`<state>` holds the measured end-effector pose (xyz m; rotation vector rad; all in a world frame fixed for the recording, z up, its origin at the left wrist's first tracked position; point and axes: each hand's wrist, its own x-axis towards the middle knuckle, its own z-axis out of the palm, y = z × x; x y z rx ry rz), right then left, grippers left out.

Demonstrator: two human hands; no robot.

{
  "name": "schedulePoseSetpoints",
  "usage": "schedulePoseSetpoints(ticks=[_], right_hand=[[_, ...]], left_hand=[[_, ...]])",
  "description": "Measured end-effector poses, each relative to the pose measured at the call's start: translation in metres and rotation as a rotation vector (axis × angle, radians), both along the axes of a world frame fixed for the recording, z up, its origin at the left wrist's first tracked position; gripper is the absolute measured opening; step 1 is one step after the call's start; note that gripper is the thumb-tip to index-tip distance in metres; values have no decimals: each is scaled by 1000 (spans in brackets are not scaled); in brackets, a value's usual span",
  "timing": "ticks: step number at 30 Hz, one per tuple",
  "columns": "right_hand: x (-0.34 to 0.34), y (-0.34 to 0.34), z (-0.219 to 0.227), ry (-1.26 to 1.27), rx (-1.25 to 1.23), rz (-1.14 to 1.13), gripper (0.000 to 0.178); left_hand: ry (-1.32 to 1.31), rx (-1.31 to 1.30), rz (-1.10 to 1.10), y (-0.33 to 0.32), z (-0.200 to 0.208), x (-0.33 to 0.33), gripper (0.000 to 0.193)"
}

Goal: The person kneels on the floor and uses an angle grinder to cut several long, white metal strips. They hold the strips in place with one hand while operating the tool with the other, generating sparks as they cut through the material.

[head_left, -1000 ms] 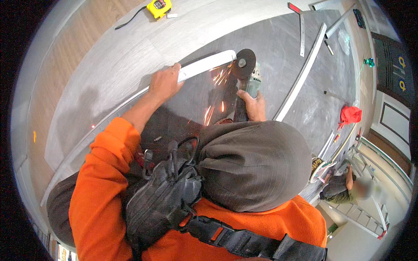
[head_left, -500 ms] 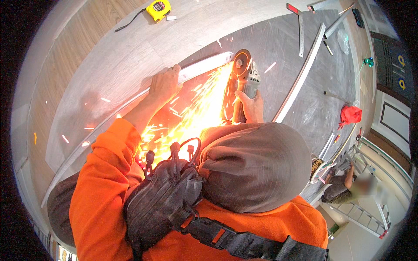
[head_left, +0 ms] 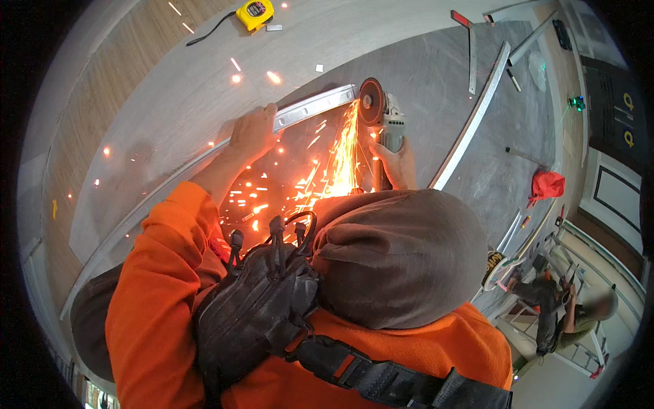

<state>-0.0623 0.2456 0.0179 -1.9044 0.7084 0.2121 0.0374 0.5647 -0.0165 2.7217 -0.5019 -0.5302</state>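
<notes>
A long, thin metal channel [head_left: 313,108] runs from the lower left up to the middle of the view. My left hand [head_left: 253,131] is closed around it, a short way back from its far end. In my right hand [head_left: 398,165] is an angle grinder [head_left: 392,129], its body partly hidden by my fingers and knee. The grinder's round disc [head_left: 371,101] stands at the channel's end, where orange sparks [head_left: 344,160] stream down toward my lap. Whether the disc still touches the metal is hard to make out.
A yellow tape measure [head_left: 255,15] lies at the upper left. To the right are another metal channel [head_left: 473,116], a try square [head_left: 471,54], a marker [head_left: 514,80] and a red cloth bag [head_left: 546,187]. Another person [head_left: 569,310] is near a ladder [head_left: 586,358] at the lower right.
The spark stream has become narrower and dimmer. The grinder has shifted slightly left, and a small pale piece now lies beyond the channel's end. The other person has changed posture.
</notes>
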Motion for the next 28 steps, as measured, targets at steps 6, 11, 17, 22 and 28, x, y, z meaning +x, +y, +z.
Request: schedulePoseSetpoints(ticks=[6,11,17,22,28], right_hand=[[9,-16,7,50,-123,122,63],[16,-19,19,78,-224,182,63],[28,-26,25,125,-237,265,63],[29,-28,27,91,-160,259,65],[18,-33,25,46,-184,226,65]], left_hand=[[70,-10,23,5,5,-3,40],[38,-89,40,19,19,-4,43],[56,-100,74,16,8,-9,46],[28,-74,54,15,7,-13,48],[44,126,-19,12,23,-5,62]])
